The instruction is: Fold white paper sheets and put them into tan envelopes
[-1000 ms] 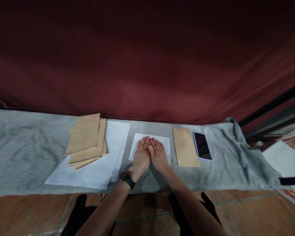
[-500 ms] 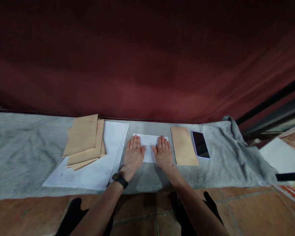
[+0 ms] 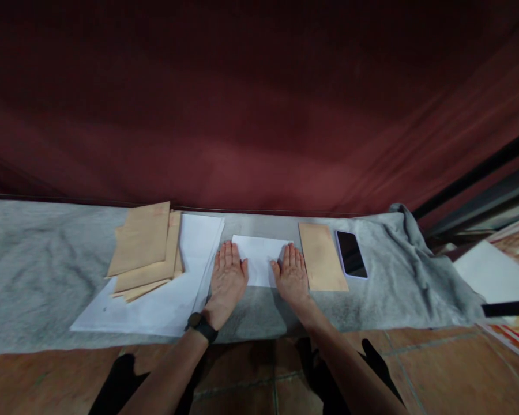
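Observation:
A small white sheet of paper (image 3: 259,259), apparently folded, lies on the grey cloth in front of me. My left hand (image 3: 229,279) rests flat at its left edge, fingers stretched forward and thumb out. On the opposite edge, my right hand (image 3: 291,276) lies flat too, its fingers covering the right side. Just right of that hand is a single brown envelope (image 3: 323,257). Left of my left hand, several brown envelopes (image 3: 142,242) are stacked loosely on larger white sheets (image 3: 164,308).
A phone (image 3: 352,254) lies right of the single envelope. The grey cloth (image 3: 398,288) is rumpled at its right end. A dark red curtain-like sheet (image 3: 251,144) rises behind it. Dark bars (image 3: 480,170) and printed boards stand at the right; tiled floor (image 3: 441,369) lies below.
My left hand has slid outward to the left across the paper. My right hand has shifted slightly right, so more of the white sheet shows between them.

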Available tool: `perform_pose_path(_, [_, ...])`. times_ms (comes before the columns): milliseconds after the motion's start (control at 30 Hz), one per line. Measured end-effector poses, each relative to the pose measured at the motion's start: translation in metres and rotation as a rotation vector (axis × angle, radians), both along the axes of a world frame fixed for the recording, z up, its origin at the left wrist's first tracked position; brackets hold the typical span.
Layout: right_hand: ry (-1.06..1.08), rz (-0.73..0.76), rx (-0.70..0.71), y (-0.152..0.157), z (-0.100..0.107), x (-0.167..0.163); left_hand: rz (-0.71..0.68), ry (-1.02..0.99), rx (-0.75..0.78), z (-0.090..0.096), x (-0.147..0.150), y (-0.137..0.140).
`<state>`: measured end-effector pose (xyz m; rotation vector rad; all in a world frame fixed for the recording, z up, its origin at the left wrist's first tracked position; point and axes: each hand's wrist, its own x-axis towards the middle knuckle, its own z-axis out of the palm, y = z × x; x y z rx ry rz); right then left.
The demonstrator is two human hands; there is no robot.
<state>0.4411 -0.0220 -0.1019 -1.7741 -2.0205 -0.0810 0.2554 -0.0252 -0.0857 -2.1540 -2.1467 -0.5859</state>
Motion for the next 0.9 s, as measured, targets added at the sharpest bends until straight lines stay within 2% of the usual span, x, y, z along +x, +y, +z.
perform_pose_path(67, [0.018,0.06,-0.047,-0.002,0.008,-0.004,-0.088,0.0,0.007,0.005,0.009,-0.004])
perform_pose_path(167, [0.058,0.228,-0.105,-0.006,0.016,-0.015,-0.247,0.015,-0.035,0.006,0.025,-0.011])
perform_pose_path(267, [0.08,0.298,-0.133,-0.011,0.017,-0.024,-0.298,0.051,-0.097,0.002,0.035,-0.015])
perform_pose_path(467, [0.011,0.247,-0.079,-0.015,0.007,-0.018,-0.235,0.111,-0.124,-0.004,0.028,-0.015])
perform_pose_path(600, [-0.022,0.187,-0.033,-0.013,0.003,-0.009,-0.134,0.092,-0.098,-0.001,0.017,-0.012])
perform_pose_path(900, [-0.029,0.121,-0.033,-0.013,0.0,-0.007,0.02,-0.124,-0.063,0.017,-0.008,0.007])
